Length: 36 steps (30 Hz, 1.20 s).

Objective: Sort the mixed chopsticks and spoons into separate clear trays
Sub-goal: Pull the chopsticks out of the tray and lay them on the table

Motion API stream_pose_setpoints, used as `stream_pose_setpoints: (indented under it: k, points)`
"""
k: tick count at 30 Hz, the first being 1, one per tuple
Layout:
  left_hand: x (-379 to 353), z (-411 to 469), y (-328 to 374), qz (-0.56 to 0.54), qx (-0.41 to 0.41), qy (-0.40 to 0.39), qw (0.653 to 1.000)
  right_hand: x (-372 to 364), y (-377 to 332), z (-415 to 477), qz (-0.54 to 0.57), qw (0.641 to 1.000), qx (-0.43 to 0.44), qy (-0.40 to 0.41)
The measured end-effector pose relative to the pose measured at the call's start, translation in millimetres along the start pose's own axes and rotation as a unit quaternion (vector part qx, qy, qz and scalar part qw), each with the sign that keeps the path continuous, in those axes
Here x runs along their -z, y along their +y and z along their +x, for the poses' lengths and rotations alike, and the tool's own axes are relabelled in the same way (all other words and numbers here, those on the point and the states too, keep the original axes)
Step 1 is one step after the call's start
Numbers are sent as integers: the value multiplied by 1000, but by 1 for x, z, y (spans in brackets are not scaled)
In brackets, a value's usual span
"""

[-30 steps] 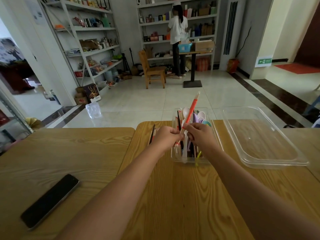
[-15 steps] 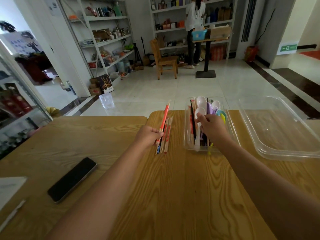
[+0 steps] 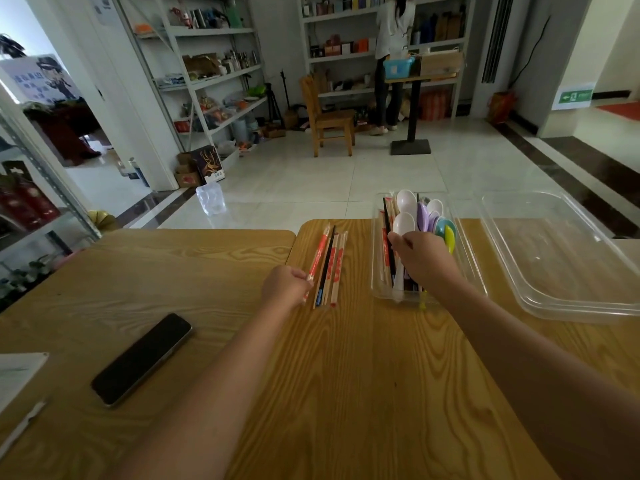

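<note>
A narrow clear tray (image 3: 472,268) at the table's far edge holds mixed wrapped chopsticks (image 3: 387,230) and white, purple, blue and yellow spoons (image 3: 437,220). My right hand (image 3: 420,259) is inside it, fingers curled round the handle of a white spoon (image 3: 403,223). Left of that tray, several chopsticks (image 3: 331,268) lie side by side on the bare wood. My left hand (image 3: 285,285) pinches the near end of a red-wrapped chopstick (image 3: 319,251) lying at the left of this row. A large clear tray (image 3: 519,289) with nothing in it sits to the right.
A black phone (image 3: 142,358) lies on the left table and white paper (image 3: 17,375) at its left edge. A seam (image 3: 294,237) divides the two wooden tabletops. Far back, a person (image 3: 391,46) stands at shelves near a wooden chair (image 3: 329,116).
My left hand carried the red-wrapped chopstick from above the narrow tray leftward and down to the row on the table. My right hand let go of it and reached into the tray for the white spoon.
</note>
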<state>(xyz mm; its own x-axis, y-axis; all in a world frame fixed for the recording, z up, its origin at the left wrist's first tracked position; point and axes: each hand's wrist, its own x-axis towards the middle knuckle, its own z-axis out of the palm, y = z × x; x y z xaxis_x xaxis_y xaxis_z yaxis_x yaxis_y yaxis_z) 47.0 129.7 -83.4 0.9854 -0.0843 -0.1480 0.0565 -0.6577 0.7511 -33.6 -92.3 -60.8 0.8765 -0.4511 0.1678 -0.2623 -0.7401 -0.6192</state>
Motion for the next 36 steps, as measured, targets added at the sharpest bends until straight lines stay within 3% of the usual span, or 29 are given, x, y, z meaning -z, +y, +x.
stream_pose_setpoints:
  k: [5,12,18,28,36]
  points:
    - [-4,-1,7,80,-49,-25,995,1,-3,-1,7,1000,-20,12]
    - [0,-1,10,56,-56,5,997,-5,-21,10,-70,990,-111,-47]
    - [6,-5,25,-4,-84,4,996,-3,-29,12,-124,987,-42,-89]
    - [-3,-19,53,-61,-123,-58,989,2,-35,10,-183,968,-18,-171]
    - [3,-27,55,-69,-134,-72,986,8,-19,13,-77,978,-121,-150]
